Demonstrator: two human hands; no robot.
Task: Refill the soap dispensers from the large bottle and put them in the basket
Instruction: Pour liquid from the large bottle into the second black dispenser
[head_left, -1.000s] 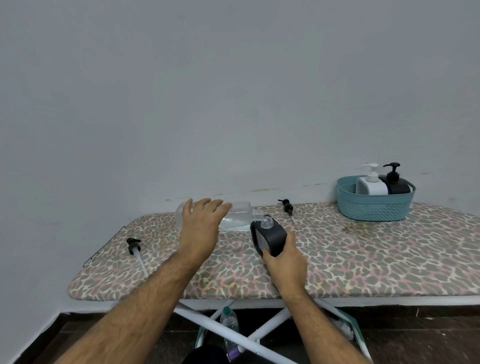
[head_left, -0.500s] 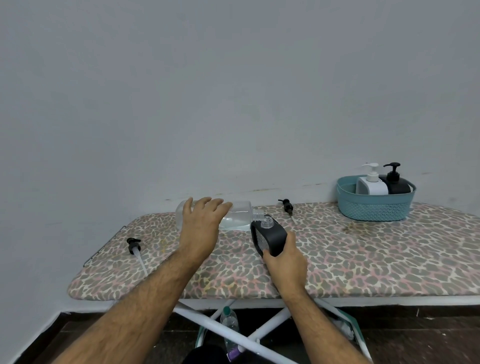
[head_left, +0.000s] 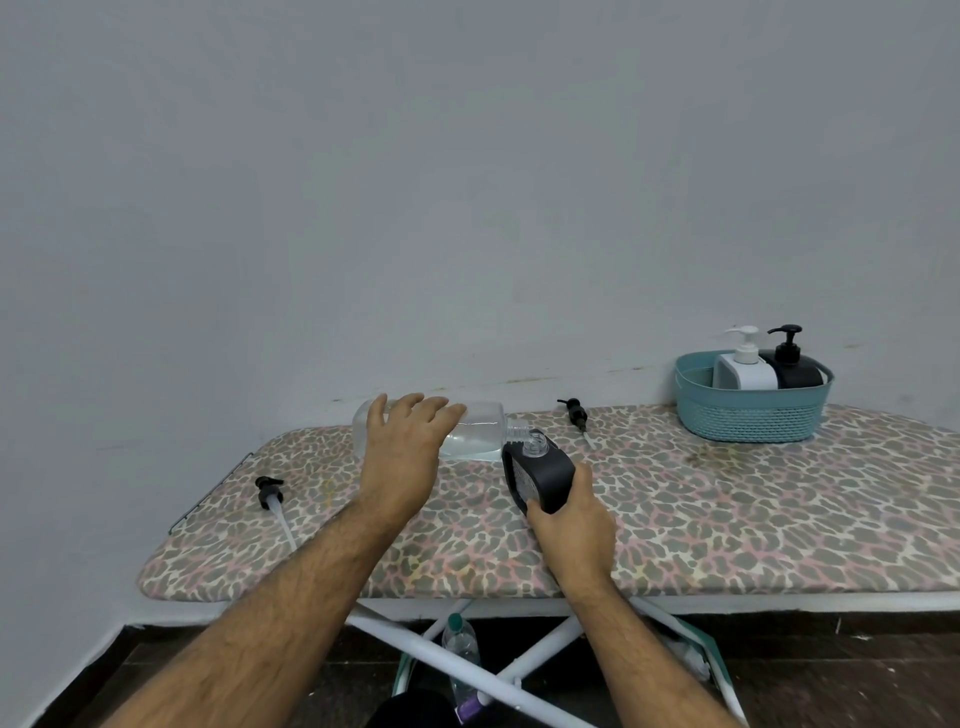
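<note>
At the middle of the leopard-print ironing board (head_left: 727, 519), my right hand (head_left: 574, 525) has its grip wrapped round the lower part of a black soap dispenser (head_left: 540, 475), thumb on its left side and fingers curled round the right, holding it tilted with its open neck up toward the wall. My left hand (head_left: 402, 452) lies over the large clear bottle (head_left: 475, 434), fingers curved across its body, keeping it on its side so that its threaded mouth meets the dispenser's opening; clear liquid pools along the bottle's lower side. Whether liquid is passing across I cannot tell. Just beyond the dispenser, near the wall, a black pump head (head_left: 575, 413) lies on the board with its tube pointing toward me. Well to my left, near the board's end, a second black pump (head_left: 270, 491) lies with its long white tube trailing toward the front edge. At the far right of the board stands the teal basket (head_left: 753, 421), and inside it a white dispenser (head_left: 744, 369) and a black dispenser (head_left: 792, 364) stand upright side by side, touching, each with its pump on. Beneath the board, between its crossed white legs (head_left: 441, 660), a clear bottle with a green cap (head_left: 460, 639) stands on the dark floor.
</note>
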